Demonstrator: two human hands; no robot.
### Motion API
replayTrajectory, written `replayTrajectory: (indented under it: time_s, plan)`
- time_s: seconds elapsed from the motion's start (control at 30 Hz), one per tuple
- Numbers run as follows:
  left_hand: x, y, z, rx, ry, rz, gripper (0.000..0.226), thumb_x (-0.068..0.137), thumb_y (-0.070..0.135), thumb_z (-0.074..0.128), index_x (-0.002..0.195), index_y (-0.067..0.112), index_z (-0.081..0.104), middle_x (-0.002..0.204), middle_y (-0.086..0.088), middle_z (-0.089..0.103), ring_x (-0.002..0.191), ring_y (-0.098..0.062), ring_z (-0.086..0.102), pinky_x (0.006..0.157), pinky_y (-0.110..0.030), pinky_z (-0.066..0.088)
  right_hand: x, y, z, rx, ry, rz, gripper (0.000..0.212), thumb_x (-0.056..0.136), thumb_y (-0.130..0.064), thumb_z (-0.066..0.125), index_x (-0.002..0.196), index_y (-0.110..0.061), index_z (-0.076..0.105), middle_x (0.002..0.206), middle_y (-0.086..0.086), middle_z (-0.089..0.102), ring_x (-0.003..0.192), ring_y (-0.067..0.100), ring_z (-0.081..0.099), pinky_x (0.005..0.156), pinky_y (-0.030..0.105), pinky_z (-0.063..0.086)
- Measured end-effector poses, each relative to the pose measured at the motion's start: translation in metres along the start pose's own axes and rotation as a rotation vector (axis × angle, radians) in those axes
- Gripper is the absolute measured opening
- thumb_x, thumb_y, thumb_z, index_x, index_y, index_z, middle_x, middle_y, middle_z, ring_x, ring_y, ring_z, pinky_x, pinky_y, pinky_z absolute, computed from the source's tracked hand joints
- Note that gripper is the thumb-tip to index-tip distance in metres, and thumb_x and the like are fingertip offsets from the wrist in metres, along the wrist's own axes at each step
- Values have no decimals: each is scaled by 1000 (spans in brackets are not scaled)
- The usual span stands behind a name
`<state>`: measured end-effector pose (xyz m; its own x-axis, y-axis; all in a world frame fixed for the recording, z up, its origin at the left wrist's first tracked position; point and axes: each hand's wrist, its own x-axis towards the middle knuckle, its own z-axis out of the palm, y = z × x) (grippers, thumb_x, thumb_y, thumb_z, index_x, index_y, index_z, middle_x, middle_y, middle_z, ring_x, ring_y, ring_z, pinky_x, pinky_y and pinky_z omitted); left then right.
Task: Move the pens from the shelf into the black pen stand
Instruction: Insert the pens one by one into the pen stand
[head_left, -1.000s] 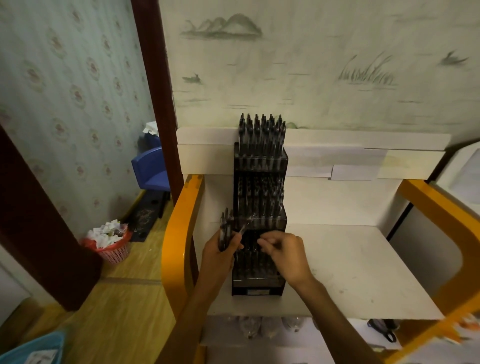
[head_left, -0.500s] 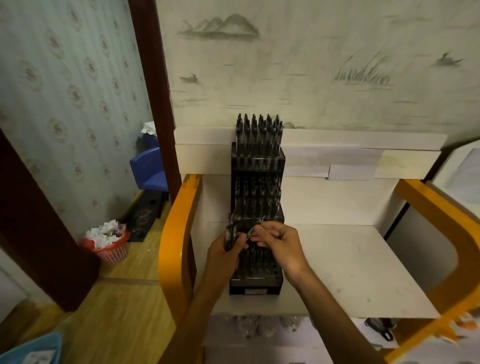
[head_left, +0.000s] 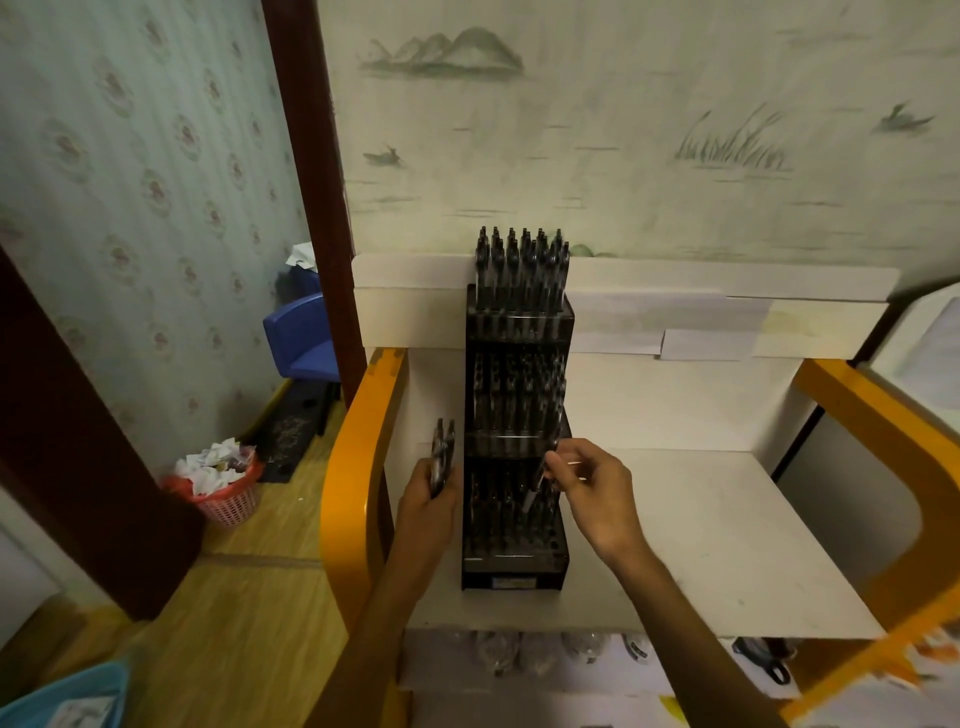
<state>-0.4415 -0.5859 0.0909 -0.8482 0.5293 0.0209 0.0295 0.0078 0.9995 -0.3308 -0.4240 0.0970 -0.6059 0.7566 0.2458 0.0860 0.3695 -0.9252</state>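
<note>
A tall black tiered pen stand (head_left: 515, 569) rests on the white shelf (head_left: 727, 530), left of its middle. Its top tier is packed with dark pens (head_left: 521, 262); the lower tiers hold more. My left hand (head_left: 427, 506) grips a small bundle of pens (head_left: 442, 452) upright, just left of the stand. My right hand (head_left: 597, 491) pinches a single pen (head_left: 540, 480), tip down, over the lowest tier at its right side.
Orange curved side frames (head_left: 358, 467) flank the shelf. A red basket of crumpled paper (head_left: 221, 491) sits on the wooden floor at left, with a blue chair (head_left: 304, 338) behind it. Items lie on a lower shelf beneath.
My hands were together at the stand's left; now they are apart. The right hand has carried one pen rightward over the lowest tier, and the left has shifted left with the bundle.
</note>
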Motion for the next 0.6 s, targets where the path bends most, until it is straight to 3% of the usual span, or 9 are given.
replayTrajectory:
  time_s: [0.07,0.13,0.2,0.27,0.37,0.43,0.47,0.5,0.6]
  plan:
    - [0,1,0,-18,-9,-29,9,104,15,48,95,15,49,57,4,44,47,-17,44,43,-29,42,-3,4,3,-75,-14,-22,13,91,-20,67,104,-18,69,87,-6,71,83,6,68,77,13,52]
    - [-1,2,1,-39,-2,-15,9,104,14,47,100,7,50,62,-6,49,64,-41,47,50,-42,46,-6,7,5,-139,-26,-39,15,91,-20,68,106,-16,70,85,-9,69,83,2,65,74,4,46]
    - [-1,2,3,-39,21,-5,17,104,16,47,112,2,53,87,-33,55,91,-54,45,69,-59,49,-9,11,7,-202,-39,-59,17,91,-21,68,107,-16,71,86,-9,69,83,2,64,74,2,43]
    - [-3,5,5,-19,27,-5,24,104,18,46,120,2,54,107,-42,48,103,-55,41,83,-67,42,-12,15,9,-245,-55,-72,17,91,-22,68,107,-15,71,86,-9,69,83,5,65,76,5,45]
    - [-5,8,3,-27,7,46,22,103,25,47,114,11,59,90,-29,55,83,-46,50,73,-61,47,-15,18,13,-297,-78,-108,15,91,-21,68,104,-14,72,85,-10,68,81,5,64,71,0,40]
    - [-4,7,1,-6,-25,62,25,100,33,48,110,15,60,62,-4,52,51,-20,51,48,-36,48,-16,19,14,-315,-82,-120,15,92,-21,67,104,-14,73,86,-11,67,81,5,63,71,-1,39]
    - [-2,5,1,14,-35,71,25,100,34,48,110,15,61,59,5,52,49,-8,50,45,-22,43,-16,20,14,-326,-86,-122,16,92,-21,67,105,-13,73,87,-11,67,81,4,62,70,-2,39]
    - [0,4,0,34,-39,77,23,101,33,48,109,16,61,59,7,50,50,-2,50,47,-16,40,-15,21,15,-344,-99,-123,15,92,-21,66,105,-13,73,88,-10,67,81,4,61,69,-3,38]
    - [1,2,1,41,-61,71,16,104,29,47,103,19,58,65,-5,47,53,2,50,47,-27,41,-17,29,18,-424,-177,-112,13,94,-19,65,101,-13,73,88,-4,68,77,5,58,65,-3,37]
